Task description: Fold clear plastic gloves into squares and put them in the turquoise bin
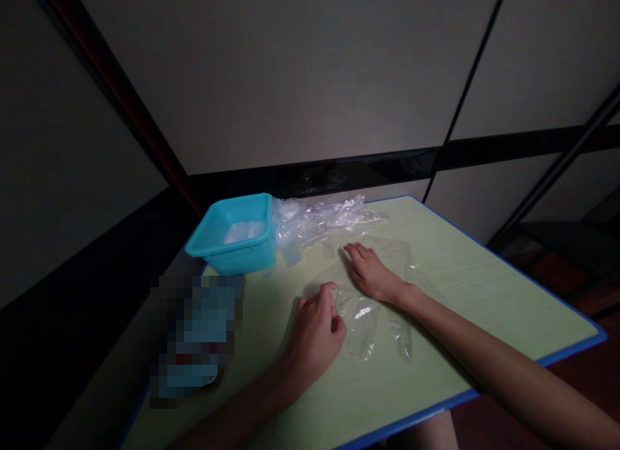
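A thin clear plastic bag (371, 314) lies spread and wrinkled on the table. My right hand (371, 272) rests palm down on its upper part, fingers stretched out and holding nothing. At the bag's left edge is my left hand (317, 330), its fingers curled in against the film. The thumb stands a little apart from the forefinger, and the fingertips are partly hidden.
The pale green table (484, 295) has a blue rim. A turquoise plastic basket (242, 259) at the back left holds something whitish. Beside it lies a heap of crumpled clear plastic (324, 217). A blurred-out flat object (203, 334) is at the left edge. Cabinet panels (310, 82) stand behind.
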`<state>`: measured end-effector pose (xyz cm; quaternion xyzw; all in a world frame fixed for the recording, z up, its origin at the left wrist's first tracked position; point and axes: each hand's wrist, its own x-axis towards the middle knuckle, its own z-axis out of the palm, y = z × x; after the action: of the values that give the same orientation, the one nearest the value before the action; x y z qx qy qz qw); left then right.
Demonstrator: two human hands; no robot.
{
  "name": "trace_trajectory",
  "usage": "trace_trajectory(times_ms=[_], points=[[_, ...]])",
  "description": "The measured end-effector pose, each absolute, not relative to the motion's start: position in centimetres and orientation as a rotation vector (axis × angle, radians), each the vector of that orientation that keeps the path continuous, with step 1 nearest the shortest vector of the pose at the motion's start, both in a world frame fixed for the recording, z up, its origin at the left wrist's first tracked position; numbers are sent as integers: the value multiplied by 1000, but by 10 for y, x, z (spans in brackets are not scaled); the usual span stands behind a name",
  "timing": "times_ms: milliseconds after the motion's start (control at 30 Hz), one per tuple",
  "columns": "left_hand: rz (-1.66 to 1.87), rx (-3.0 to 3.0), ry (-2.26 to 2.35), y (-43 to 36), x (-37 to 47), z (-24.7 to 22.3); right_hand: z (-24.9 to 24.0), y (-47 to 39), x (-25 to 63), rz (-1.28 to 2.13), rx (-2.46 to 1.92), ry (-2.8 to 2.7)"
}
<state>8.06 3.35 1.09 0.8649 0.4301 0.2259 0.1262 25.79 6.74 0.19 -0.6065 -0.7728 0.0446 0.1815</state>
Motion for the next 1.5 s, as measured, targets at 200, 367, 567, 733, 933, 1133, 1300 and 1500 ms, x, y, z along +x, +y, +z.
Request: trace_trajectory(times_ms=[200, 367, 567, 733, 933, 1133, 1300, 1500], points=[[926, 2867, 1104, 39, 70, 8, 1, 70, 260, 129, -1732, -2164], [1096, 3034, 952, 47, 63, 8, 0, 71, 261, 118, -1762, -2138], [1022, 3007, 787, 51, 58, 9, -1, 72, 260, 77, -1853, -2073], [858, 2877, 826, 50, 56, 13, 3, 70, 260, 57, -1894, -2066], [949, 2713, 904, 51, 56, 18, 13, 68, 259, 36, -1823, -2176], [935, 2646, 1072, 52, 64, 10, 12, 60, 242, 84, -1640, -2461], [693, 2770, 1164, 53, 70, 6, 6, 54, 230, 93, -1721, -2437], [539, 2914, 1179, 57, 69, -3, 10, 51, 224, 63, -1717, -2437]])
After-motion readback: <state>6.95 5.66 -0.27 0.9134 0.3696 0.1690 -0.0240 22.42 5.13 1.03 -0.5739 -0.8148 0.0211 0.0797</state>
